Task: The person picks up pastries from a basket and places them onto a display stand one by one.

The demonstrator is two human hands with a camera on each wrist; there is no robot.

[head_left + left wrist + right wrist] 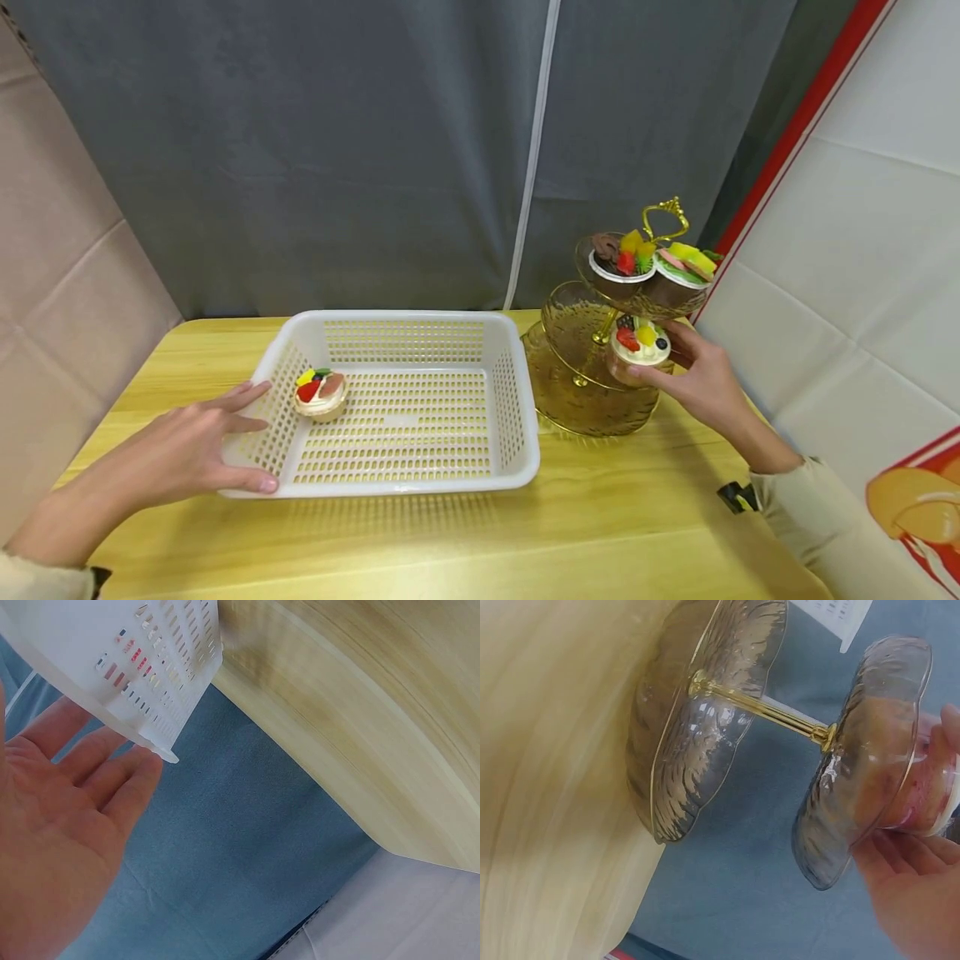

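My right hand (708, 383) holds a cream cupcake (640, 348) topped with fruit, thumb at its front and fingers at its far side. This cupcake is at the middle tier of a three-tier cake stand (566, 329); in the right wrist view its cup (922, 787) shows close against the glass plate (877, 742). My left hand (191, 450) rests with spread fingers on the left rim of a white plastic basket (420, 485). Inside the basket, near its left wall, sits another fruit-topped cupcake (321, 397).
Two dark-cupped cupcakes, one with chocolate cream (621, 265) and one with green topping (681, 271), stand on the top tier under a gold handle (666, 218). A grey curtain (337, 167) hangs behind the wooden table (450, 550). White panels (847, 275) flank the right side.
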